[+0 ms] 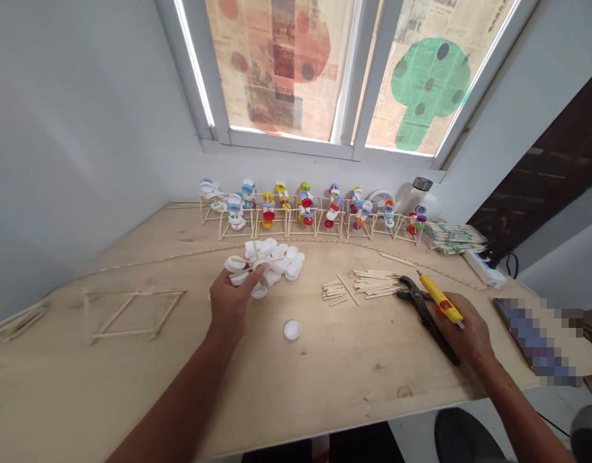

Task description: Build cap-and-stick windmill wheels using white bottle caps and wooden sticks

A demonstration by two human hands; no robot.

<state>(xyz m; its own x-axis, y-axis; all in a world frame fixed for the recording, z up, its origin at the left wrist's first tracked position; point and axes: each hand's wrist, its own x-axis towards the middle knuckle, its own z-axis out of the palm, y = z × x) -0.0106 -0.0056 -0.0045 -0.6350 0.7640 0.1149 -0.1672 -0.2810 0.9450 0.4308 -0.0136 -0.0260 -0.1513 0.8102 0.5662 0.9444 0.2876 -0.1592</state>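
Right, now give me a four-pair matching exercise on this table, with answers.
1. Yellow glue gun
2. Single white bottle cap
3. Power strip
4. Flat stick frame

A. beside green-printed packets
B. left of the left hand
C. at the right hand
D. between the hands, apart from the cap pile

1-C; 2-D; 3-A; 4-B

The 1 view came from a camera worn on the person's head, looking forward and steeply down over the table (334, 386). It was close: the left forearm (185, 386) and right forearm (515, 405) entered from below, and the white caps (292, 262) lay within arm's reach. The far wall (296, 164) and window (286, 71) closed the top.
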